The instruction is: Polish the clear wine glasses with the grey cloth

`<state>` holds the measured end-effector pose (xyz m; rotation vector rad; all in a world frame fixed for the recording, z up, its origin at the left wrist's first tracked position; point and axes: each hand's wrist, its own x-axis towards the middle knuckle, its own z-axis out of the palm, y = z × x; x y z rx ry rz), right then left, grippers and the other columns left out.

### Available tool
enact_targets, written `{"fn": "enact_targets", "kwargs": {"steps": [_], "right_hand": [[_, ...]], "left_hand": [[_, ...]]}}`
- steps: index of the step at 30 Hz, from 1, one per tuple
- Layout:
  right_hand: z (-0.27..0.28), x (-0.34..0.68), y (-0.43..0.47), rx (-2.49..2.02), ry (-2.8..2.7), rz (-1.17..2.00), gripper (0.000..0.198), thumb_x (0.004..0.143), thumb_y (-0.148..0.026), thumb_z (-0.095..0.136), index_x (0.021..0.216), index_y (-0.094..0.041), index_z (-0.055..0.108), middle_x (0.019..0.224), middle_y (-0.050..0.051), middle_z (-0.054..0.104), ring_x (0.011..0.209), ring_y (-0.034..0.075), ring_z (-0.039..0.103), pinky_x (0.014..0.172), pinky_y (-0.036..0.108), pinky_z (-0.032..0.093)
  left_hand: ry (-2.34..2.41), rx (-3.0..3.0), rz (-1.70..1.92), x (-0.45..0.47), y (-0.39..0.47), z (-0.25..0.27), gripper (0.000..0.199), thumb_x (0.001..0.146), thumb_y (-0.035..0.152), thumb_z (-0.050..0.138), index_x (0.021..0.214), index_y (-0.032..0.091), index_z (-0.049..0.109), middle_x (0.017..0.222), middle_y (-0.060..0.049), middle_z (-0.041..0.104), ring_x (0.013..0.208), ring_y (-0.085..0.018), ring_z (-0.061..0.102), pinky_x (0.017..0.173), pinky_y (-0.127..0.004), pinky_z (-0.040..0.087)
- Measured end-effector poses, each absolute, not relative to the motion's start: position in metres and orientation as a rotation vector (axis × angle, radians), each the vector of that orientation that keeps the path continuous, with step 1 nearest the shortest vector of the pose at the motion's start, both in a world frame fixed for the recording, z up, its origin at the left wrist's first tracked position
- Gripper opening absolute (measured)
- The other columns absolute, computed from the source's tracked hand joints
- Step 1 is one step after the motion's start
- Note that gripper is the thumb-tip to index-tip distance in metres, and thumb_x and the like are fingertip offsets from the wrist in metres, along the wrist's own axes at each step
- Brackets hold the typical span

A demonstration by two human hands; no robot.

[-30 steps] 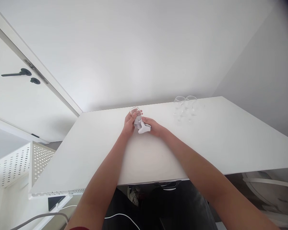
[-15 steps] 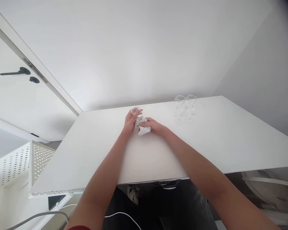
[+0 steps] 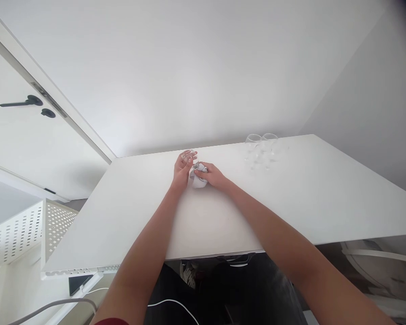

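My left hand (image 3: 182, 169) is wrapped round the bowl of a clear wine glass (image 3: 188, 156), whose rim shows between the fingers. A white cloth (image 3: 199, 177) is bunched in my right hand (image 3: 211, 174) and pressed against the lower part of the glass. The cloth hides much of the stem and foot. Both hands are close together above the middle of the white table (image 3: 149, 198), towards its back edge.
Two clear stemmed glasses (image 3: 269, 143) stand side by side at the back right of the table. A white wall rises behind it. To the left are a door with a black handle (image 3: 22, 102) and a white perforated panel (image 3: 56, 223). A white cable (image 3: 171, 301) hangs below the front edge.
The glass has tilted and shifted slightly left in my left hand. My right hand has moved a little left with the cloth, which is now gathered closer round the glass's lower part.
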<state>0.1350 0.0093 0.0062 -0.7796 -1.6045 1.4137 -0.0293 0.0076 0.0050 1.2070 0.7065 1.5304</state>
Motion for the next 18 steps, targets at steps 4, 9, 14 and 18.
{"fn": "enact_targets", "kwargs": {"steps": [4, 9, 14, 18], "right_hand": [[0.006, 0.133, 0.008, -0.839, -1.575, 1.428, 0.037, 0.079, -0.053, 0.079, 0.084, -0.019, 0.065, 0.077, -0.001, 0.063, 0.074, 0.015, 0.054, 0.07, 0.029, 0.041], [0.017, 0.14, 0.001, -0.636, -1.377, 1.971, 0.043, 0.08, -0.059, 0.077, 0.088, -0.017, 0.068, 0.084, 0.007, 0.069, 0.078, 0.022, 0.065, 0.075, 0.035, 0.05], [0.019, 0.142, 0.002, -0.702, -1.577, 1.723, 0.043, 0.079, -0.06, 0.076, 0.08, -0.018, 0.065, 0.075, 0.004, 0.066, 0.072, 0.02, 0.062, 0.069, 0.034, 0.048], [0.014, 0.135, 0.004, -0.875, -1.664, 1.253, 0.044, 0.077, -0.06, 0.078, 0.071, -0.02, 0.06, 0.064, -0.002, 0.056, 0.063, 0.015, 0.052, 0.063, 0.03, 0.043]], "left_hand": [[0.696, 1.199, 1.522, -0.03, 0.008, 0.006, 0.053, 0.083, 0.049, 0.081, 0.127, 0.024, 0.064, 0.14, -0.014, 0.064, 0.126, -0.028, 0.062, 0.103, -0.043, 0.05], [0.651, 1.201, 1.453, -0.031, 0.003, 0.01, 0.053, 0.086, 0.054, 0.077, 0.128, 0.024, 0.065, 0.141, -0.014, 0.065, 0.125, -0.029, 0.062, 0.099, -0.042, 0.052], [0.604, 1.223, 1.458, -0.032, 0.004, 0.01, 0.054, 0.084, 0.052, 0.079, 0.129, 0.025, 0.066, 0.14, -0.014, 0.065, 0.127, -0.029, 0.062, 0.1, -0.042, 0.051], [0.656, 1.197, 1.535, -0.032, 0.007, 0.008, 0.053, 0.083, 0.048, 0.081, 0.127, 0.024, 0.067, 0.14, -0.014, 0.064, 0.127, -0.029, 0.063, 0.1, -0.041, 0.051]]}}
